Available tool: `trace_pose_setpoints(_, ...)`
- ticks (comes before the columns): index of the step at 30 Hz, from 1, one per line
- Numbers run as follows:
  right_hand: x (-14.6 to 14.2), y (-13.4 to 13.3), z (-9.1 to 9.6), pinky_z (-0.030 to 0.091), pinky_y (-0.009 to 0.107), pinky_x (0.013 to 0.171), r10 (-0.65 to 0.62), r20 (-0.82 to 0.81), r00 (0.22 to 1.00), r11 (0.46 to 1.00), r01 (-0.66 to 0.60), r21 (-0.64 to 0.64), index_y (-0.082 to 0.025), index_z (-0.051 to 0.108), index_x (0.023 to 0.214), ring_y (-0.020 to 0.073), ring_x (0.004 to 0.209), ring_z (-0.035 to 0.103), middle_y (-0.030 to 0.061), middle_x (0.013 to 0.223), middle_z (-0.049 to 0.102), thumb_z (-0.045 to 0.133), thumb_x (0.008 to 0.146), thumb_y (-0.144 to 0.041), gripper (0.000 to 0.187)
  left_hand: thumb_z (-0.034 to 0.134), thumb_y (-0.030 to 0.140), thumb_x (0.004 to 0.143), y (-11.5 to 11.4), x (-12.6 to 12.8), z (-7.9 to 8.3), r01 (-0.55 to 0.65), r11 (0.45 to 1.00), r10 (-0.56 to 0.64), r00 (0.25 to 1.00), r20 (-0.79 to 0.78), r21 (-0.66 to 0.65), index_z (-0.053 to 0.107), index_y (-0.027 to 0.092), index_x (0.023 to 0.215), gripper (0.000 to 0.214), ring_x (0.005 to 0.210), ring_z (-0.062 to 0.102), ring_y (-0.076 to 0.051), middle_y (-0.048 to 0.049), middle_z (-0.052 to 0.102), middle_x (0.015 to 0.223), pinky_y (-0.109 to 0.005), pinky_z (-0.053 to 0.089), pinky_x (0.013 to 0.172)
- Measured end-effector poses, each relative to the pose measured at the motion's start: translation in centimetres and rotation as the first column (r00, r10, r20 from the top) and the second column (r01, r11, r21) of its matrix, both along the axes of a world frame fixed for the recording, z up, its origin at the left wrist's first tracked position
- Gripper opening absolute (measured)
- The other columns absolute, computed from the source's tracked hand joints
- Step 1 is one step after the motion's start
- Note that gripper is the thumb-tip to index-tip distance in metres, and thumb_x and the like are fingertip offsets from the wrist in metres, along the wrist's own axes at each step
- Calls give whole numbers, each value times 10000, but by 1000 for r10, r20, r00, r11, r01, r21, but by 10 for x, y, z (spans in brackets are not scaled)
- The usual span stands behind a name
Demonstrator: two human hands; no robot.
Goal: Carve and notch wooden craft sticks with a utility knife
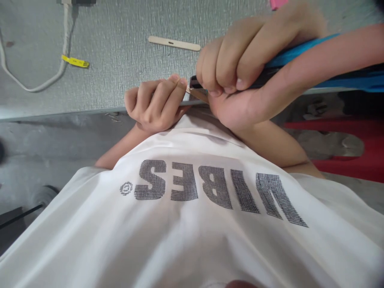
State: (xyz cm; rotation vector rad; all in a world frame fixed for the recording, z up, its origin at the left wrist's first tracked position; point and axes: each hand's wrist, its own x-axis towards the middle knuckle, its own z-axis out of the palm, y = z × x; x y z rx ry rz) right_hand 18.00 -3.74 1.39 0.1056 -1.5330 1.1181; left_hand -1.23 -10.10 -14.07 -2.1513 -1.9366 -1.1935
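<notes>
My left hand [156, 105] is curled close to my chest, its fingertips pinching the end of a thin wooden stick [198, 94]. My right hand [249, 60] is a closed fist wrapped round a dark-tipped tool with a blue handle [297, 52], a cutter or knife by its look. The tool's black tip [194, 82] meets the stick just right of my left fingertips. Both hands hover over the front edge of a grey textured table [120, 32]. A second flat wooden stick [174, 43] lies on the table beyond them.
A white cable [36, 85] loops at the table's left, with a yellow tag [75, 61] beside it. Something pink [277, 4] sits at the far edge. Small shavings [113, 117] lie on the table's front edge. A red object [354, 152] is on the floor at right.
</notes>
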Motion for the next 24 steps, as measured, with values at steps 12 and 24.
trace_pose_setpoints(12, 2, -11, 22, 399, 311, 495, 50, 100, 994, 984, -32, -173, -205, 256, 551, 104, 447, 341, -27, 519, 293, 606, 1154, -867, 962, 413, 1100, 1019, -1, 9, 23, -8, 999, 8, 1000, -8, -40, 836, 253, 1252, 975, 1224, 851, -443, -117, 866, 1273, -764, 531, 1147)
trace_pose_setpoints(24, -3, 3, 5, 434, 186, 492, 19, 14, 1000, 998, -20, 61, -174, 248, 623, 55, 459, 346, -50, 550, 287, 518, 1266, -647, 843, 468, 977, 1106, -4, 13, 37, 3, 993, 0, 1000, 27, -116, 814, 270, 1266, 803, 1275, 825, -450, -106, 848, 1253, -782, 516, 1180)
